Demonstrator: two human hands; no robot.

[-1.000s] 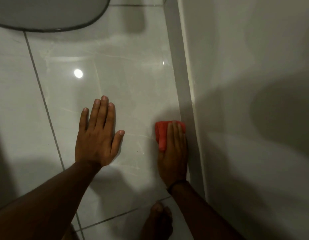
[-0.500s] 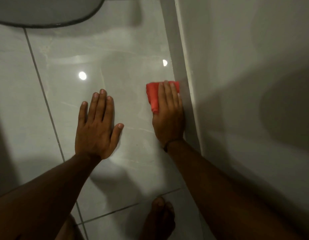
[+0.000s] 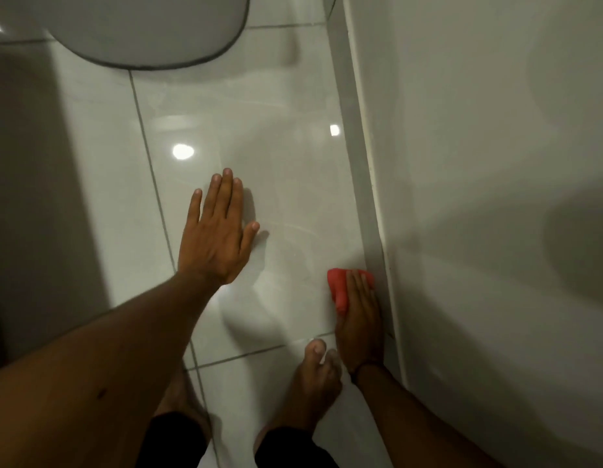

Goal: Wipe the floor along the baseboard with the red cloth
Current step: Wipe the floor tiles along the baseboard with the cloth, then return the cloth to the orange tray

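A folded red cloth [image 3: 339, 288] lies on the glossy white floor tiles right against the grey baseboard [image 3: 356, 163]. My right hand [image 3: 361, 319] presses flat on top of it, fingers pointing away from me, covering its right and near part. My left hand [image 3: 215, 238] rests flat on the tile to the left, fingers spread, holding nothing. The baseboard runs from the top of the view down past my right wrist, with the white wall [image 3: 496, 197] to its right.
A rounded white fixture [image 3: 141, 25] with a dark rim stands on the floor at the top left. My bare feet [image 3: 310, 386] are just behind the right hand. A dark shadowed band covers the floor at the left edge.
My right hand has slid the cloth back toward me along the baseboard, from well ahead of my left hand to close by my foot. The left hand stays planted.
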